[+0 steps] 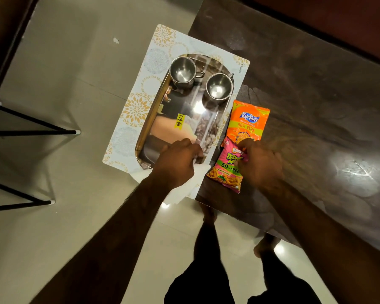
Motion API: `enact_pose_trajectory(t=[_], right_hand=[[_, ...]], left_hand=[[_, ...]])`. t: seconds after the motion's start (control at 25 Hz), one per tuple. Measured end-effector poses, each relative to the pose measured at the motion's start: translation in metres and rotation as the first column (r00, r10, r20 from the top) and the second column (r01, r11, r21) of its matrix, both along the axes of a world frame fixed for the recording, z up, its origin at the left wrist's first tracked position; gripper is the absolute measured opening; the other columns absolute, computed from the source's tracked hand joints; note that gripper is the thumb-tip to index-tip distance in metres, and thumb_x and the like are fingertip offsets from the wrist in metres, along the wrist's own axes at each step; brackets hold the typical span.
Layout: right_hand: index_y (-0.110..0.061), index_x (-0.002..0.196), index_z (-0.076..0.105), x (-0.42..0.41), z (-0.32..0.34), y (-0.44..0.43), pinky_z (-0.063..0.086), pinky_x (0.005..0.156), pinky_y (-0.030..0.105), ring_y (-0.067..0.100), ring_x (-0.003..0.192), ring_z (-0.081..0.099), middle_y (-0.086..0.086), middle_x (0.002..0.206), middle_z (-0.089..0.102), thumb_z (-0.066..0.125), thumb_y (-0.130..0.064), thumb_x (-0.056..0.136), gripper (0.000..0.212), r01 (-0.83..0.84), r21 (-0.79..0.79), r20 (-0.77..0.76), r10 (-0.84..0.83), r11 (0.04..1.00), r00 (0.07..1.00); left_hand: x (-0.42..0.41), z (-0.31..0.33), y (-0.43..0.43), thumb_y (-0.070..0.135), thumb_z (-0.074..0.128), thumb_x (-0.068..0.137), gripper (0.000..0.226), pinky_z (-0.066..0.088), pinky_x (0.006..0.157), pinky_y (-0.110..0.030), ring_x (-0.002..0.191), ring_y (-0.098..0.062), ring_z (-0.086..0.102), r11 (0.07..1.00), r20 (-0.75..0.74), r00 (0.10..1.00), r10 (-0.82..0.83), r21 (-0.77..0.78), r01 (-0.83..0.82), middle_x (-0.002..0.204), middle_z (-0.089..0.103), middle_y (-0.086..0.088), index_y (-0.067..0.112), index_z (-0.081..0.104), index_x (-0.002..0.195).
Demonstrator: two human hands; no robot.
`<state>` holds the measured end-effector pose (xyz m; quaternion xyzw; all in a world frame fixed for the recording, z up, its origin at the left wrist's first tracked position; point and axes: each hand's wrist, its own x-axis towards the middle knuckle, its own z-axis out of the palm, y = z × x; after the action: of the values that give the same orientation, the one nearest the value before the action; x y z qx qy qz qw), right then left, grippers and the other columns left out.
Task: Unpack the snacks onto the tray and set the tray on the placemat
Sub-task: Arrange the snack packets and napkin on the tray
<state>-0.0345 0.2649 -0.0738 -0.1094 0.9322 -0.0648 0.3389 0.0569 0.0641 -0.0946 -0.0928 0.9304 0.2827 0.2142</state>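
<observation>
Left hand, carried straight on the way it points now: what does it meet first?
Probably the right-hand steel cup on the tray; the left hand hovers over the tray's near end, though height is unclear.

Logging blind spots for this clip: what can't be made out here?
Head view, all:
- white material: mostly under the left hand gripping it; bag or paper unclear.
- pink packet: right hand covers part of its name.
- tray: near end hidden by left hand.
- orange packet: lower end behind the pink packet.
</observation>
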Motion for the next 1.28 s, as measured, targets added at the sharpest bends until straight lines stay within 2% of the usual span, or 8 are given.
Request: enact_pose_trajectory(t=[0.08, 0.2, 0.36, 0.52, 0.64, 0.84, 1.04, 1.28], right_hand=[[-0.031, 0.128, 0.066, -0.007, 0.010, 0.003, 0.048, 0.111, 0.046, 0.027, 0.123, 0.070, -0.001, 0.127, 0.075, 0.073, -0.024, 0.094, 0.036, 0.058, -0.065, 0.055, -0.054, 0.996, 0.997], [-0.035, 0.117, 0.070, -0.019, 0.028, 0.009, 0.052, 0.105, 0.049, 0.023, 0.108, 0.076, -0.009, 0.104, 0.077, 0.071, -0.023, 0.096, 0.025, 0.052, -0.103, 0.024, -0.049, 0.993, 0.998], [-0.034, 0.104, 0.073, -0.039, 0.045, 0.013, 0.059, 0.089, 0.051, 0.018, 0.078, 0.071, -0.012, 0.081, 0.065, 0.071, -0.004, 0.096, 0.031, 0.150, -0.332, 0.112, -0.120, 0.931, 0.987], [-0.032, 0.094, 0.072, -0.051, 0.052, -0.001, 0.056, 0.065, 0.031, 0.008, 0.064, 0.058, -0.003, 0.075, 0.060, 0.068, 0.011, 0.095, 0.043, 0.295, -0.602, 0.251, -0.175, 0.742, 0.952], [-0.022, 0.112, 0.073, -0.052, 0.042, -0.012, 0.059, 0.085, 0.038, 0.018, 0.090, 0.067, 0.004, 0.100, 0.071, 0.074, -0.003, 0.096, 0.024, 0.346, -0.635, 0.234, -0.254, 0.691, 0.938], [-0.018, 0.135, 0.064, -0.056, 0.007, -0.001, 0.055, 0.106, 0.049, 0.022, 0.119, 0.062, 0.000, 0.132, 0.063, 0.076, -0.027, 0.097, 0.041, 0.442, -0.431, 0.122, -0.434, 0.787, 0.893], [-0.009, 0.143, 0.051, -0.060, -0.036, 0.000, 0.047, 0.114, 0.045, 0.032, 0.141, 0.049, 0.014, 0.148, 0.052, 0.083, -0.047, 0.085, 0.076, 0.511, -0.194, -0.009, -0.522, 0.838, 0.853], [-0.008, 0.140, 0.041, -0.056, -0.069, -0.007, 0.052, 0.110, 0.052, 0.035, 0.131, 0.064, 0.012, 0.143, 0.063, 0.089, -0.039, 0.080, 0.083, 0.654, -0.249, 0.104, -0.651, 0.715, 0.752]], left_hand=[[-0.002, -0.003, 0.002, 0.004, 0.058, 0.085, 0.030, 0.050, 0.087, -0.042, 0.097, -0.026, 0.059, 0.969, -0.043, 0.984, 0.174, 0.186, -0.163, 0.102, 0.060, -0.004, 0.019, 0.064, 0.111], [-0.008, -0.001, 0.006, 0.014, 0.074, 0.083, 0.039, 0.055, 0.088, -0.040, 0.091, -0.019, 0.060, 0.820, 0.067, 0.927, 0.368, 0.446, -0.358, 0.106, 0.060, -0.005, 0.016, 0.060, 0.120], [-0.026, 0.017, 0.015, 0.043, 0.080, 0.075, 0.073, 0.052, 0.102, -0.039, 0.113, -0.018, 0.059, 0.592, 0.364, 0.866, 0.343, 0.632, -0.501, 0.125, 0.058, -0.003, 0.022, 0.048, 0.137], [-0.037, 0.033, 0.016, 0.023, 0.079, 0.082, 0.058, 0.059, 0.095, -0.041, 0.110, -0.023, 0.071, 0.374, 0.501, 0.828, 0.252, 0.739, -0.560, 0.122, 0.071, -0.008, 0.017, 0.054, 0.134], [-0.035, 0.037, 0.004, 0.016, 0.077, 0.085, 0.047, 0.061, 0.089, -0.038, 0.100, -0.021, 0.075, 0.446, 0.443, 0.798, 0.407, 0.666, -0.598, 0.114, 0.075, -0.007, 0.012, 0.059, 0.128], [-0.028, 0.026, -0.047, 0.015, 0.077, 0.085, 0.041, 0.058, 0.094, -0.050, 0.104, -0.027, 0.073, 0.443, 0.353, 0.667, 0.656, 0.535, -0.720, 0.114, 0.074, -0.009, 0.012, 0.063, 0.124], [-0.039, 0.013, -0.073, 0.012, 0.074, 0.086, 0.034, 0.056, 0.095, -0.050, 0.100, -0.024, 0.073, 0.597, 0.222, 0.714, 0.665, 0.417, -0.685, 0.111, 0.075, -0.005, 0.014, 0.066, 0.119], [-0.054, -0.001, -0.086, 0.027, 0.074, 0.083, 0.045, 0.045, 0.105, -0.042, 0.117, -0.030, 0.054, 0.807, -0.003, 0.811, 0.585, 0.101, -0.582, 0.122, 0.057, -0.014, 0.014, 0.061, 0.124]])
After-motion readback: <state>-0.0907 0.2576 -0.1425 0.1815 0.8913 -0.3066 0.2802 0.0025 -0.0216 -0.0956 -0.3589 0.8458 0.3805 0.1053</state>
